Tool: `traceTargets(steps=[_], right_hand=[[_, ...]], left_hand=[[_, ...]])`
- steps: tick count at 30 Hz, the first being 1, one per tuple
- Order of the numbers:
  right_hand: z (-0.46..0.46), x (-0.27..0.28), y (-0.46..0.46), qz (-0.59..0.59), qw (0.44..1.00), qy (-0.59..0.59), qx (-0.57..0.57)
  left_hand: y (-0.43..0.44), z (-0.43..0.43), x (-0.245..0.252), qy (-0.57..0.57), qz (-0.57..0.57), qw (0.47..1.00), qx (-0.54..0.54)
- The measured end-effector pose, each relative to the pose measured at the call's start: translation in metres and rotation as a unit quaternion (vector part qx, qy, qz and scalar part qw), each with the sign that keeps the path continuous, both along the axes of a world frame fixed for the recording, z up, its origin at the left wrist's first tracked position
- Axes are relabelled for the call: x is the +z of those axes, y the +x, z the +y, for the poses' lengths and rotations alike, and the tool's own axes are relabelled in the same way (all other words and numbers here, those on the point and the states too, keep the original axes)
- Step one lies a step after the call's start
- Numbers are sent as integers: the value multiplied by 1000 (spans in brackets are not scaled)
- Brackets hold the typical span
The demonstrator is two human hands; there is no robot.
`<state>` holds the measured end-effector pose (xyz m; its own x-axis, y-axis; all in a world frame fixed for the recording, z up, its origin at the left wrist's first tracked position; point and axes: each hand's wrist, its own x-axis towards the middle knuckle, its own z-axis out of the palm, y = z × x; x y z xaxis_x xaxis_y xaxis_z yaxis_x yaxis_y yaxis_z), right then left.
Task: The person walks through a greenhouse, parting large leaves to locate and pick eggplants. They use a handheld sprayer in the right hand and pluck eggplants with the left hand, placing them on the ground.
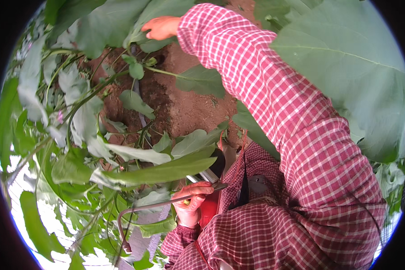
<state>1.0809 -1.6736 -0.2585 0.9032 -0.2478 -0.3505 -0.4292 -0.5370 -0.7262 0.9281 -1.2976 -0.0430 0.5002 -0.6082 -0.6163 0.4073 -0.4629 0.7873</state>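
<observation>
My right hand (pixel 161 27) reaches across to the top, fingertips against a broad green leaf (pixel 152 15); nothing is seen held in it. Low in the view, my left hand (pixel 190 204) is closed around a thin metal spray lance (pixel 155 205), whose bent end points downward at a small nozzle (pixel 126 248). A small yellow-green bit (pixel 187 201) shows between its fingers. Beside that hand are a shiny metal cylinder with a black end (pixel 217 163) and a red object (pixel 209 209), partly hidden. Both arms wear red-and-white checked sleeves.
Leafy plants with small purple flowers (pixel 60 116) and thick stems (pixel 76 109) fill the left. A dark hose (pixel 141 116) lies on the brown soil (pixel 189 111). One large leaf (pixel 344 57) hangs close at the upper right; a long leaf (pixel 162 170) overhangs the lance.
</observation>
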Motion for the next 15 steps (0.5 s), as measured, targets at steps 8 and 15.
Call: traceTargets(steps=[8, 15], right_hand=[[11, 1, -28, -66, 995, 59, -44], [34, 31, -82, -89, 984, 114, -106]], left_hand=[[8, 1, -1, 5, 10, 993, -117], [31, -4, -13, -19, 73, 980, -182]])
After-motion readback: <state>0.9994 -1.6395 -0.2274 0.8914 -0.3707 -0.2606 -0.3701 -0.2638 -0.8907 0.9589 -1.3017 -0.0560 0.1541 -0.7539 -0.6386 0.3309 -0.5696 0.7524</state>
